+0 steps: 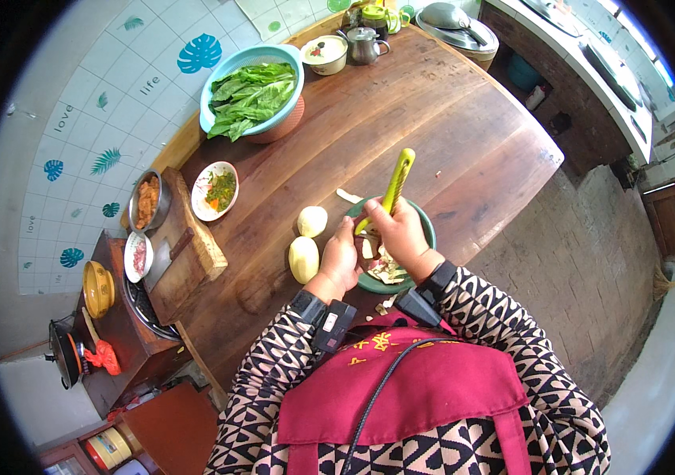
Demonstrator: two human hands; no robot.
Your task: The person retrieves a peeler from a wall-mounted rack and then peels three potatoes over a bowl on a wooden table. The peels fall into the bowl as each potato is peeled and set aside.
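Observation:
My right hand point(404, 234) grips a lime-green peeler point(400, 172), its handle pointing up and away from me. In my left hand point(339, 256) is a red-skinned tuber point(366, 252), mostly hidden by my fingers, with a pale peeled patch showing. The peeler's head is close against the tuber; whether it touches is hidden. Both hands are above a green basin point(428, 228) that holds pale and reddish peelings point(390, 274). Left of my left hand, two peeled, pale yellow tubers, a rounder one point(312, 221) and a longer one point(304, 260), lie on the wooden table point(385, 107).
A peel strip point(349, 196) lies beyond the basin. At left are a cutting board point(195, 261) with a cleaver point(165, 261), a dish of chopped seasonings point(214, 191) and a metal bowl of brown food point(148, 200). A blue colander point(207, 119) of leafy greens point(254, 95) and a metal teapot point(363, 46) stand farther back.

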